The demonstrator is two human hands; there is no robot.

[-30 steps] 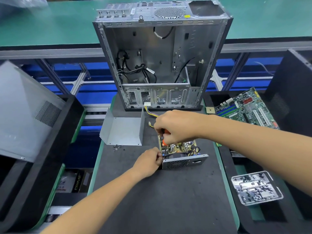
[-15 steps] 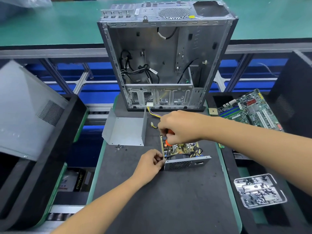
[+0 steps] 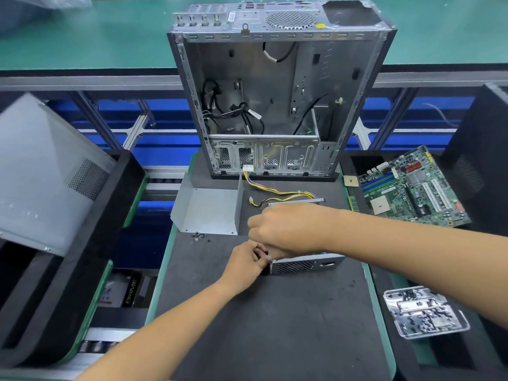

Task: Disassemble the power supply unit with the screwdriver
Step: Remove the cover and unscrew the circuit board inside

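Power supply unit [image 3: 303, 265] uncovered, grey mesh face forward; left hand [image 3: 244, 264] grip pinches its corner; right hand [image 3: 286, 229] grip unclear.

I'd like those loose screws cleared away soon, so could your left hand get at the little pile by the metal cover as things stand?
Probably yes: the screws lie in the open on the mat, left of the left hand, though it is holding the power supply unit.

The mat [image 3: 275, 312] was dark grey with a green border. The case [image 3: 275, 86] was bare silver, with black cables inside. The cover [image 3: 206, 210] was plain grey. The wires [image 3: 277, 192] were yellow, black and purple. The motherboard [image 3: 412, 185] was green with blue, white and red slots. The unit [image 3: 302, 265] had a perforated grey face.
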